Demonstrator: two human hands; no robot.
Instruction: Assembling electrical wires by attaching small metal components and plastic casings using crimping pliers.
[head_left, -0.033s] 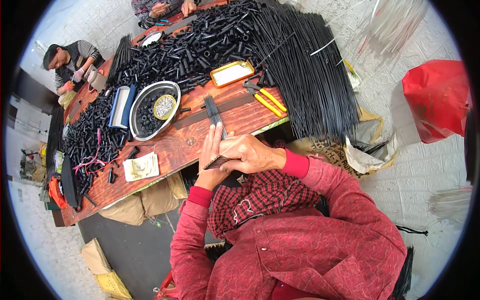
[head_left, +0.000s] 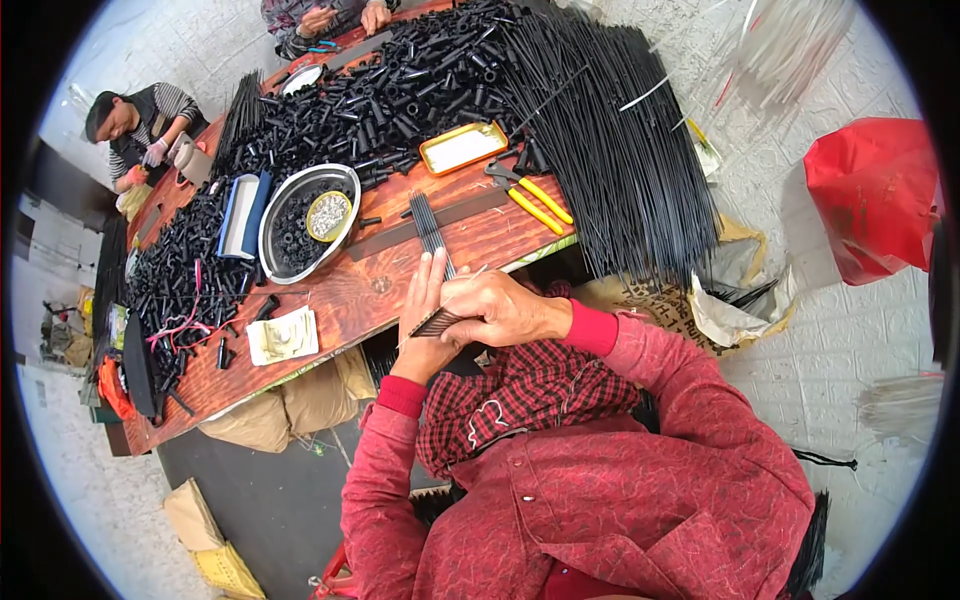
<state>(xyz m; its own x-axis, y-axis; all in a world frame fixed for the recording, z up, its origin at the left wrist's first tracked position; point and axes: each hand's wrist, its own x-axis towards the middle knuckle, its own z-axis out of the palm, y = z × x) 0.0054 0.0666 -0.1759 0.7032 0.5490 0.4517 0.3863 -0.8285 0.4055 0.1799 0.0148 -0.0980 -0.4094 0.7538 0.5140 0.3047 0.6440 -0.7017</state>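
A small bundle of thin black rods (head_left: 428, 222) runs from the table edge back between my two hands, its far ends resting across a dark flat metal strip (head_left: 385, 236). My left hand (head_left: 418, 312) supports the rods, fingers long and close together, pointing away from me. Over it lies my right hand (head_left: 497, 306), fingers curled and thumb pressed on the bundle. Near my left wrist the rods' near ends (head_left: 434, 324) fan out in a dark row. The fingers partly hide the middle of the bundle.
Black tubular parts (head_left: 390, 100) heap over the wooden table (head_left: 345, 290). On it are an oval metal tray (head_left: 350, 205), a yellow tray (head_left: 430, 160), yellow-handled pliers (head_left: 540, 207), a blue box (head_left: 257, 215) and long black rods (head_left: 640, 170). Two people work across the table. A red bag (head_left: 870, 200) stands right.
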